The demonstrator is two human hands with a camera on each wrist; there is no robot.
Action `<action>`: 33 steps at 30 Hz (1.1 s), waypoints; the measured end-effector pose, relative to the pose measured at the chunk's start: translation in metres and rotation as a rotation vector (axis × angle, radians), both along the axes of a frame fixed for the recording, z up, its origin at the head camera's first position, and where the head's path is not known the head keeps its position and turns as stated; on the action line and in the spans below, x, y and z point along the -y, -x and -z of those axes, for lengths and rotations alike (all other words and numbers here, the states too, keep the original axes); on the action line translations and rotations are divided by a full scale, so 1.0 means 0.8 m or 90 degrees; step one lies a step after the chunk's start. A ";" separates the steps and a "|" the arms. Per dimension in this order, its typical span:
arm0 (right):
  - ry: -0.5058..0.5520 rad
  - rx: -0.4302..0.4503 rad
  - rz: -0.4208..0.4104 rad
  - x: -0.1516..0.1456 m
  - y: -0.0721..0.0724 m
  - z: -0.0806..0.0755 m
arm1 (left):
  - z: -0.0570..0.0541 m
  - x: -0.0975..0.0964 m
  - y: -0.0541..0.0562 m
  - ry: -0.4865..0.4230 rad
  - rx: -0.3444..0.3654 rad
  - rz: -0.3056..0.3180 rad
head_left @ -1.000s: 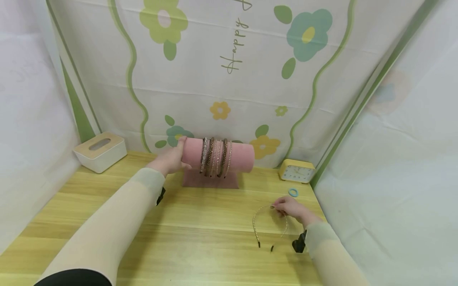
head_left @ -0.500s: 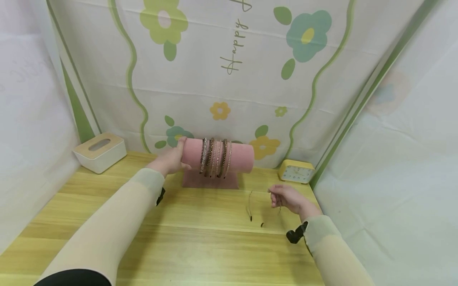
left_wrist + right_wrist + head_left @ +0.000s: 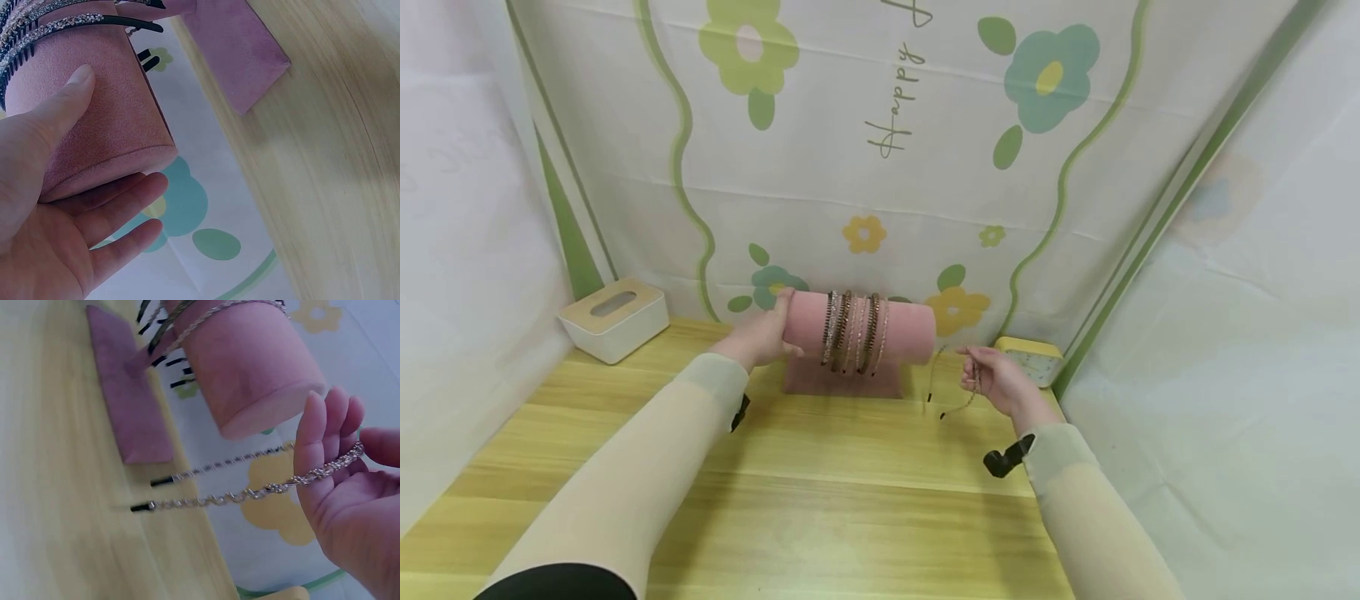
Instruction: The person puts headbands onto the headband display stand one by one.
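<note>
A pink velvety headband stand with a horizontal roll stands at the back of the table, several beaded and glittery headbands around its middle. My left hand holds the roll's left end, the thumb lying along the velvet and the fingers under the end. Close to the roll's right end, my right hand holds a thin twisted gold headband by its curved top. The headband's two black-tipped ends point towards the stand and the table, apart from the roll.
A yellow alarm clock stands behind my right hand, partly hidden by it. At the back left is a white tissue box with a wooden lid. Flowered cloth hangs behind the wooden table.
My right hand has lifted the gold headband off the front right of the table and carried it back towards the roll's right end. The left hand stays on the stand.
</note>
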State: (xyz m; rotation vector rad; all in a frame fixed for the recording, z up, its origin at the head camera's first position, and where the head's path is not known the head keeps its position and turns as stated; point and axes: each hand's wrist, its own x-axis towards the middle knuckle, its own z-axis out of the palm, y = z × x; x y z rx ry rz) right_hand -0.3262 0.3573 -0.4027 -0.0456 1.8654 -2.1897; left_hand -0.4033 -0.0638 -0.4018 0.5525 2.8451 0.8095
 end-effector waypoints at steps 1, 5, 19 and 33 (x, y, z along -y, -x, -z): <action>0.006 -0.003 0.006 0.002 0.004 -0.003 | 0.000 0.000 0.000 0.000 0.001 -0.001; 0.027 -0.019 0.017 0.012 0.021 -0.015 | 0.002 0.000 0.002 0.006 -0.001 -0.006; 0.082 -0.033 0.062 0.037 0.055 -0.032 | 0.003 -0.006 -0.003 0.008 -0.015 -0.008; 0.125 -0.026 0.086 0.064 0.067 -0.033 | 0.003 -0.003 -0.003 0.010 -0.021 -0.012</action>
